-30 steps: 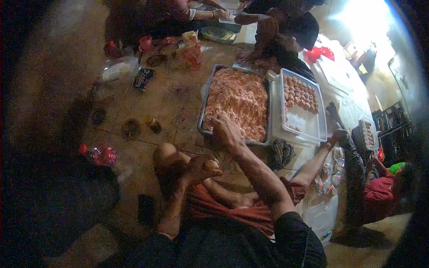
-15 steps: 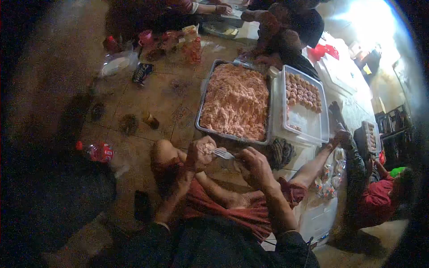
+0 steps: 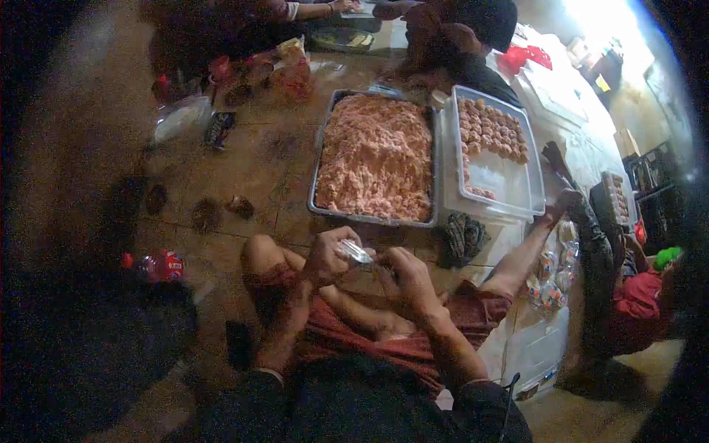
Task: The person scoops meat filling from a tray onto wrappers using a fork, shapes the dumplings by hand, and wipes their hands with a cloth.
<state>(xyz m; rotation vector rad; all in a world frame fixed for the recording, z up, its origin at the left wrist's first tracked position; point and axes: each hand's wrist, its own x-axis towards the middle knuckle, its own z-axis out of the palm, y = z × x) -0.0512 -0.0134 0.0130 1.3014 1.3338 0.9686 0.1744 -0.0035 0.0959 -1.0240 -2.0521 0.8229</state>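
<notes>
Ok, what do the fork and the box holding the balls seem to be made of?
Fork: probably metal with a polished finish, as it shines bright silver. Box: likely plastic, smooth and translucent, judging by its pale see-through walls and light-catching rim.

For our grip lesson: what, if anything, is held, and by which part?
The right hand holds the fork by its handle; what the left hand holds, if anything, cannot be told.

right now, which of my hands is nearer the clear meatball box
Right. Your right hand is lower left of the box in view; your left hand is farther left.
</notes>
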